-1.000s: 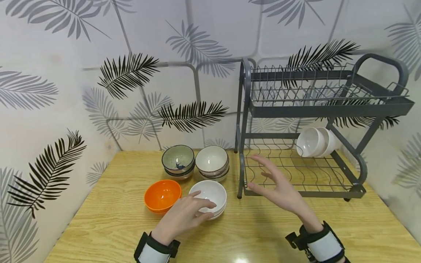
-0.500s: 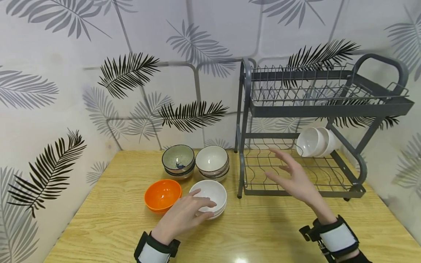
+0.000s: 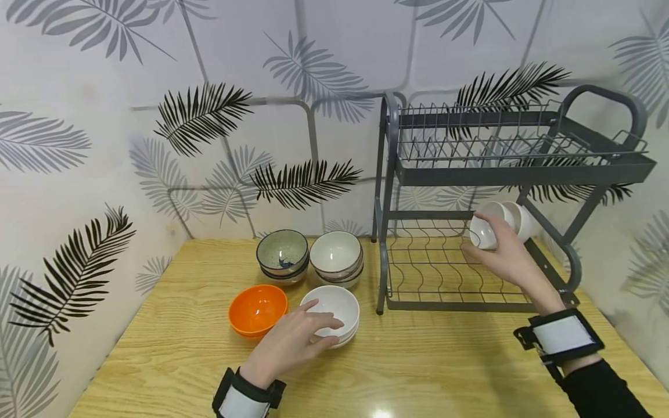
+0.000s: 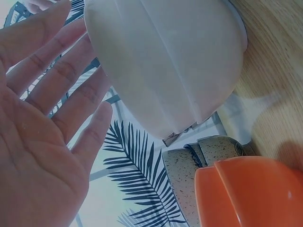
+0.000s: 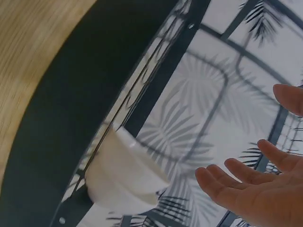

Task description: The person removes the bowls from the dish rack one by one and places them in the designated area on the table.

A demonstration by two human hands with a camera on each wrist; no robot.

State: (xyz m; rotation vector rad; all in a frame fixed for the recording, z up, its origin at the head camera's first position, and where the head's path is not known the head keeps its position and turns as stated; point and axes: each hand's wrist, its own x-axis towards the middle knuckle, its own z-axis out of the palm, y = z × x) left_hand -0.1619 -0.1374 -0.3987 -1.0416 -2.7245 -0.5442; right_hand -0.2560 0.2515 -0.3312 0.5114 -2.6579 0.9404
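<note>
My left hand (image 3: 292, 342) hovers over the near rim of a stack of white bowls (image 3: 342, 307) on the table. In the left wrist view its fingers are extended beside the white bowls (image 4: 165, 61), and whether they touch the rim cannot be told. My right hand (image 3: 504, 252) is at two white bowls (image 3: 522, 223) tilted on their sides at the right end of the rack's lower shelf. Its thumb and fingers are spread in front of them in the head view. In the right wrist view the relaxed fingers (image 5: 213, 184) appear apart from the bowls (image 5: 123, 175).
A grey two-tier dish rack (image 3: 522, 175) stands on the right of the wooden table (image 3: 172, 348). Left of it are orange bowls (image 3: 258, 307), stacked green bowls (image 3: 282, 249) and stacked dark-rimmed pale bowls (image 3: 336, 252). A patterned wall (image 3: 340, 52) closes off the back.
My right hand has moved right and away from me, from the rack's front left to the white bowls on the lower shelf. The left hand has stayed over its stack.
</note>
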